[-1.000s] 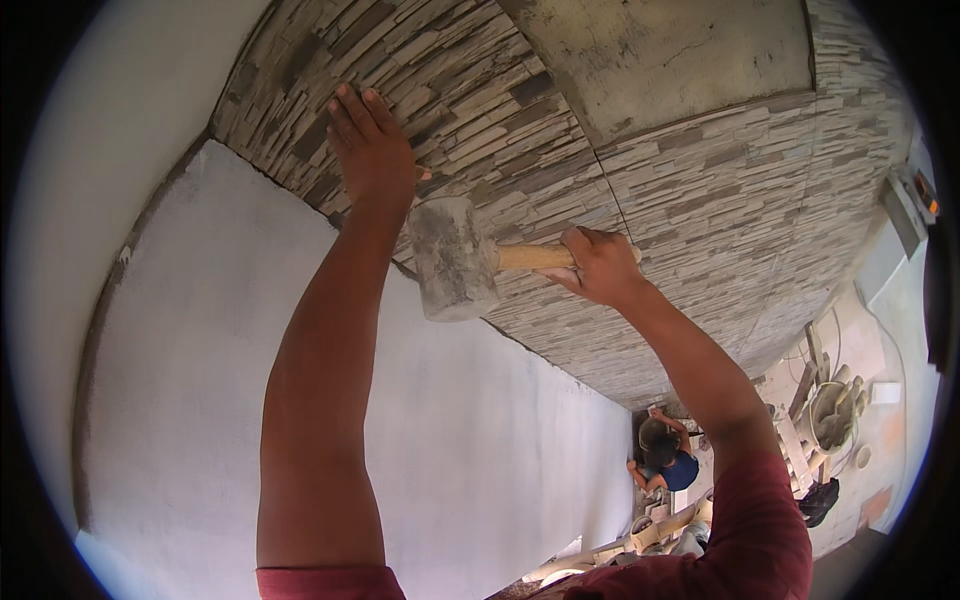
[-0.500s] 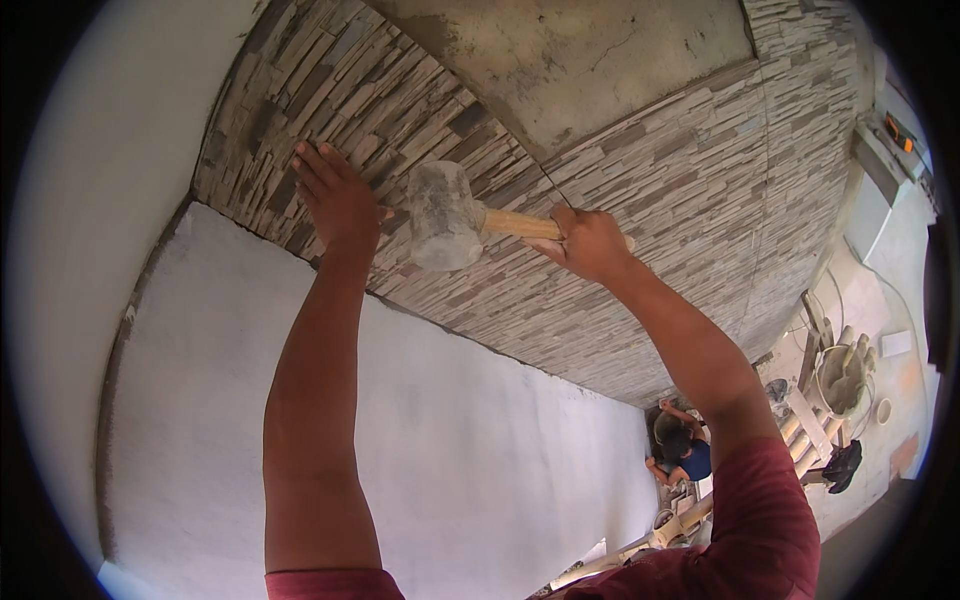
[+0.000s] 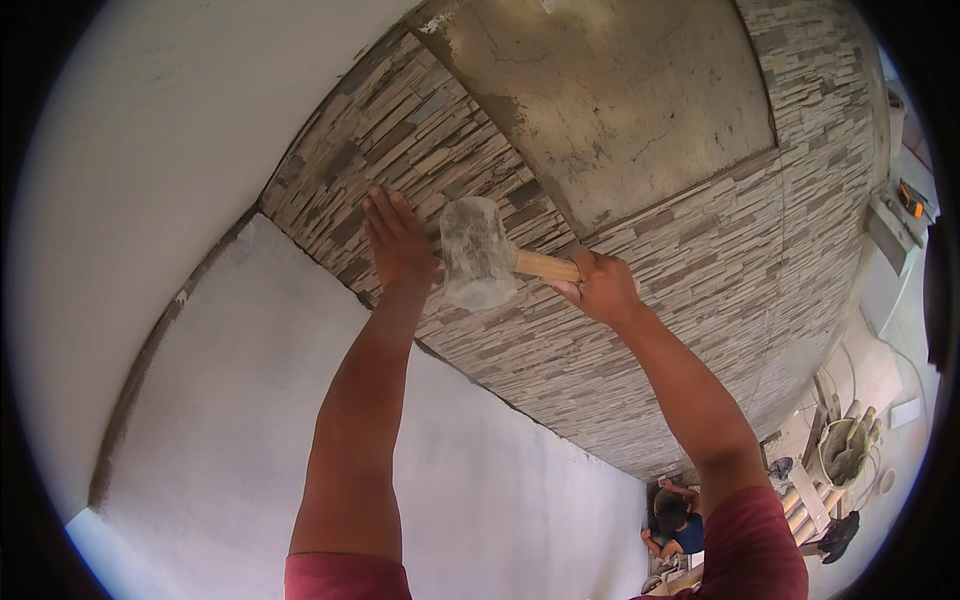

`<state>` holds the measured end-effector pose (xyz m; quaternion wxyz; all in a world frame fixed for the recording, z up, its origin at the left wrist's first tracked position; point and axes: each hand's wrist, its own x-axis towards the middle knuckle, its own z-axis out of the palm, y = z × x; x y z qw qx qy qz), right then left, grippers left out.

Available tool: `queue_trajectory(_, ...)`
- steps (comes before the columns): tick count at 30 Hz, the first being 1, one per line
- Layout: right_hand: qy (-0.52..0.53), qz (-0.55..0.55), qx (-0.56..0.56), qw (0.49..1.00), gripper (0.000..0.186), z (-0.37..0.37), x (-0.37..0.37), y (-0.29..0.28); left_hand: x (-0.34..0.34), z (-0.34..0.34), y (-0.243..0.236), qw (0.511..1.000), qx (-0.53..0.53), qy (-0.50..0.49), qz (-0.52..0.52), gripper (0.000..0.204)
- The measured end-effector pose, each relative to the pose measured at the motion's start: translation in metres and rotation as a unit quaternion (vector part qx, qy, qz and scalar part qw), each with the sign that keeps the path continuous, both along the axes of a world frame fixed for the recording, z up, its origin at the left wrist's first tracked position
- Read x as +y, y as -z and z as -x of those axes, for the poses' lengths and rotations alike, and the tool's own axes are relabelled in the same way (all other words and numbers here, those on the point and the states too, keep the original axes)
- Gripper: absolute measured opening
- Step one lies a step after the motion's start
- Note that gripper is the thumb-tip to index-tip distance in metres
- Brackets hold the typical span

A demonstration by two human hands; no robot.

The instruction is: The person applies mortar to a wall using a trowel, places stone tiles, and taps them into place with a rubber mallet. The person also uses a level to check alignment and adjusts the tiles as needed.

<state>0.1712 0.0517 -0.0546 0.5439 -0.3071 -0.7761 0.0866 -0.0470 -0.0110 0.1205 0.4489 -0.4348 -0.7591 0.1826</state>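
Note:
My right hand point(image 3: 606, 288) is wrapped round the wooden handle of a mallet point(image 3: 478, 253). Its thick, pale, translucent-looking head hangs between my two hands, in front of the stone-patterned wall tiles point(image 3: 640, 300); whether it touches them I cannot tell. My left hand point(image 3: 402, 240) lies flat on the tiles just left of the mallet head, fingers stretched up and palm against the surface. Under the tiles runs a rough dark edge, and below that a smooth whitish wall point(image 3: 480, 480). A bare cement patch point(image 3: 640, 110) borders the tiles above.
Far below at the right, another person point(image 3: 682, 525) crouches close to the wall. Beside them are bamboo poles point(image 3: 800, 515), a bucket of grey mix point(image 3: 843, 450) and a black bag point(image 3: 838, 537). An orange and black tool point(image 3: 910, 200) lies on a ledge at the far right.
The view has shifted, so wall and hands appear lower and further right. My left hand stays flat on the tiles, and the mallet remains in my right hand, close beside it.

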Motion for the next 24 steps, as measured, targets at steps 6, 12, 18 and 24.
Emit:
queue_trajectory(6, -0.042, 0.158, -0.049, 0.985, 0.062, -0.038, -0.044, 0.036, 0.003, -0.005, 0.0, 0.998, 0.02, -0.048, 0.031, 0.123)
queue_trajectory(12, -0.001, 0.544, -0.173, 0.821, 0.062, -0.172, -0.2, 0.265, 0.013, 0.086, 0.006, 0.987, 0.149, 0.053, -0.038, 0.129)
queue_trajectory(18, 0.36, 0.833, -0.139, 0.396, 0.048, -0.401, -0.544, 0.404, 0.026, 0.115, -0.006, 0.978, 0.196, 0.058, -0.052, 0.13)
queue_trajectory(24, 0.599, 0.776, 0.194, -0.043, 0.021, -0.574, -0.877, 0.438, 0.047, 0.119, 0.032, 0.993, 0.097, 0.043, -0.053, 0.132)
